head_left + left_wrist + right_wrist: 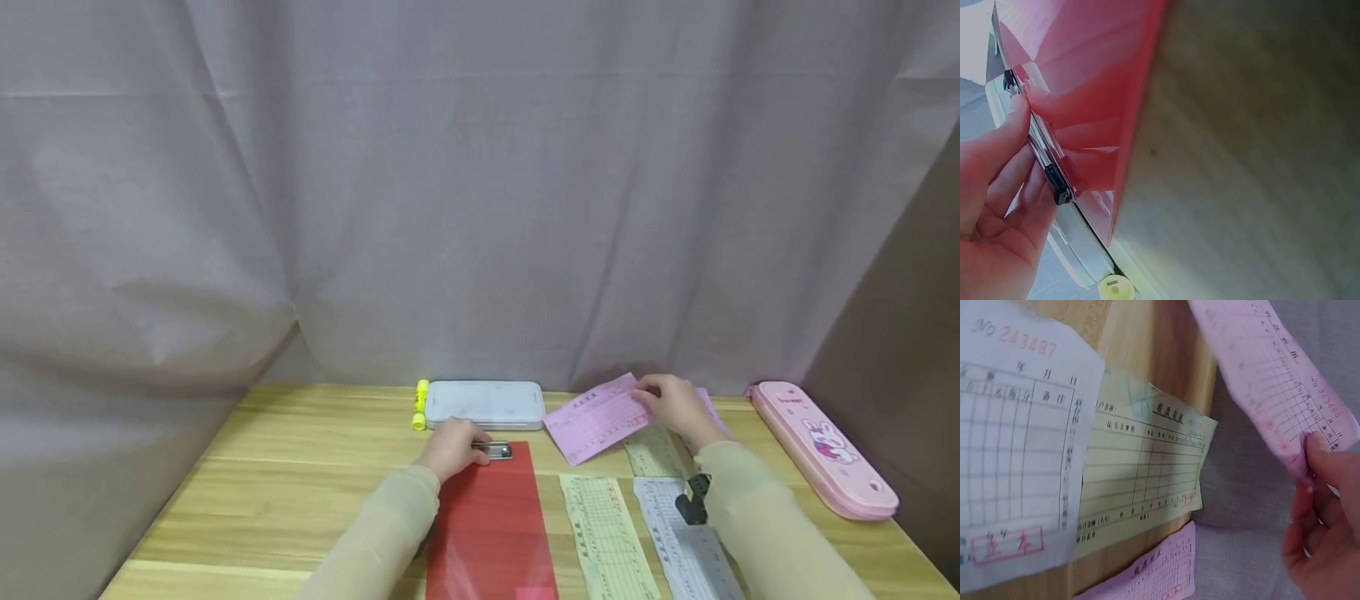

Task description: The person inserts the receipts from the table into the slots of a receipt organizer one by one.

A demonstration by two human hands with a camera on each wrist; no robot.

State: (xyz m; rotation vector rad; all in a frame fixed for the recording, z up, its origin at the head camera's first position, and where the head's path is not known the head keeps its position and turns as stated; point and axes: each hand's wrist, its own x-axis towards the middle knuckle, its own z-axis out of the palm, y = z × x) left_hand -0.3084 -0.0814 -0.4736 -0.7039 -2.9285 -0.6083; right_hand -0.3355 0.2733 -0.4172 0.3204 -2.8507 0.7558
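Note:
A red clipboard (pixel 491 521) lies on the wooden table with its metal clip (pixel 498 451) at the far end. My left hand (pixel 450 447) grips that clip, thumb (pixel 1013 119) on its near side and fingers behind it. Raised to the right, a pink receipt slip (pixel 600 421) is pinched at one edge by my right hand (pixel 672 406), between thumb and fingers. Below it on the table lie a yellow-green slip (pixel 1141 462), a white slip (pixel 1016 450) and another pink slip (pixel 1154 572). A second yellow-green slip (pixel 611 542) lies beside the clipboard.
A pale flat case (pixel 486 404) stands behind the clipboard, with a yellow tube (pixel 420 406) at its left end. On the far right lies a pink pencil case (pixel 825 450) with a rabbit picture. A grey curtain (pixel 480 208) hangs along the table's back edge.

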